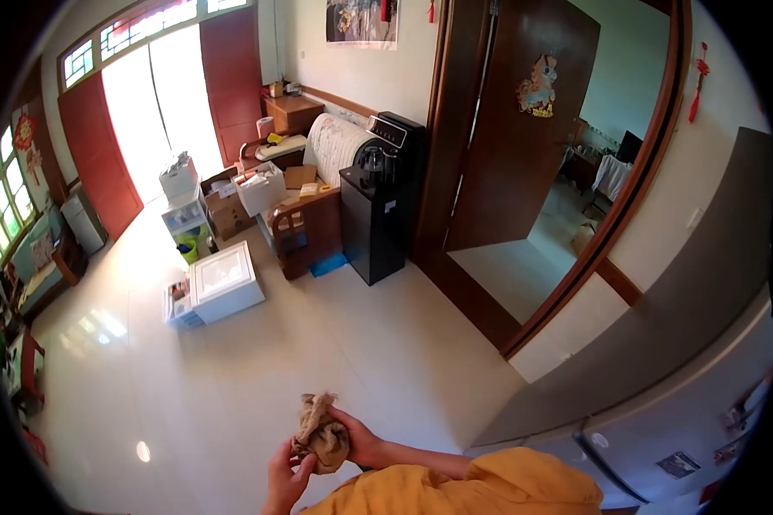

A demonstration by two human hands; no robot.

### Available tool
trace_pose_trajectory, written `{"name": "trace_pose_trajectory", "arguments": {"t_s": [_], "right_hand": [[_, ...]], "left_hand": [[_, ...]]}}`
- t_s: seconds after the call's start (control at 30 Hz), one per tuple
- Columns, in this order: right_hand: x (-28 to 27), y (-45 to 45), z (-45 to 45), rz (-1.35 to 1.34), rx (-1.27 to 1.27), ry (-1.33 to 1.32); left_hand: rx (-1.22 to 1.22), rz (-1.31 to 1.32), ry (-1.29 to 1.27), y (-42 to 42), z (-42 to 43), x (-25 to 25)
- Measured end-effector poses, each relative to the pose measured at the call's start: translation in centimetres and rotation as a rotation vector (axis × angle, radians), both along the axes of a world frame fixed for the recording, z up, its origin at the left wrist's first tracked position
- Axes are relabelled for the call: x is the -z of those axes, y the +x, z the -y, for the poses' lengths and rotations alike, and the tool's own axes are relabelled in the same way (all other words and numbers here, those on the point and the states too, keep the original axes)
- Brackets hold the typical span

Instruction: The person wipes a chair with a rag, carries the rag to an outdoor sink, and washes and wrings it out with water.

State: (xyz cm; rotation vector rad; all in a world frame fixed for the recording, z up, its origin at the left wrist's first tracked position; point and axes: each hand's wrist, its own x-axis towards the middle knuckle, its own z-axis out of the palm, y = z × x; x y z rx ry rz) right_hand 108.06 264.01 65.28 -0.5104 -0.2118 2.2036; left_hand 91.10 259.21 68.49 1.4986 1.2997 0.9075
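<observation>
A crumpled brown cloth bundle [321, 439], with a gathered, frayed top, is held up in front of my body at the bottom centre. My left hand [287, 472] grips its lower left side, with the thumb across the front. On the upper right side, my right hand [357, 436] is closed round the bundle, its fingers partly hidden behind the cloth. Below both hands a yellow-orange garment [455, 487] shows. What the bundle contains, if anything, is hidden.
Beyond the hands lies pale tiled floor [232, 369] with a white cabinet [223, 279]. Boxes [229, 215] and a wooden bench [313, 227] stand behind it, beside a black water dispenser [378, 206]. An open brown door [524, 129] is at right, a grey-white appliance [644, 429] lower right.
</observation>
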Motion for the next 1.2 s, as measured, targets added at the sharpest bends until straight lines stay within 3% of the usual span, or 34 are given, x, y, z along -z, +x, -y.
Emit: {"name": "trace_pose_trajectory", "arguments": {"t_s": [0.07,0.13,0.33,0.4,0.47,0.53,0.6,0.67,0.73,0.9,1.0,1.2], "right_hand": [[-1.3,-1.6,-4.9,-0.015,-0.065,0.048],[-2.6,-3.0,-9.6,-0.006,-0.084,0.077],[-3.4,-10.3,-19.3,0.008,-0.243,0.104],[-3.6,-13.3,-21.1,0.017,-0.261,0.1],[-3.8,-16.4,-22.4,0.027,-0.33,0.108],[-4.2,-19.5,-23.7,0.116,-0.304,-0.051],[-1.1,-23.4,-25.4,0.066,-0.359,-0.027],[-2.0,-27.6,-26.7,0.147,-0.372,-0.074],[-2.9,-32.3,-28.2,0.011,-0.449,-0.042],[-1.9,-42.2,-31.6,0.144,-0.508,0.002],[-1.5,-47.3,-33.2,0.092,-0.593,-0.083],[-0.5,-53.7,-41.2,0.092,-0.582,-0.045]], "left_hand": [[-0.005,0.014,-0.027,-1.9,-4.3,0.4],[-0.066,0.24,-0.04,-3.6,-8.4,0.6],[-0.206,0.358,0.005,-9.2,-15.4,1.7],[-0.333,0.21,0.036,-10.8,-16.8,0.4],[-0.333,0.467,-0.068,-13.4,-17.7,0.5],[-0.345,0.502,-0.079,-16.7,-19.3,0.7],[-0.39,0.211,-0.065,-20.3,-19.9,0.4],[-0.476,0.104,-0.091,-23.6,-20.6,-1.2],[-0.548,0.142,-0.073,-27.9,-20.9,-1.0],[-0.555,0.014,-0.047,-38.3,-23.8,-0.4],[-0.603,0.105,-0.066,-42.6,-24.7,-0.4],[-0.678,0.0,-0.071,-47.8,-32.3,2.4]]}}
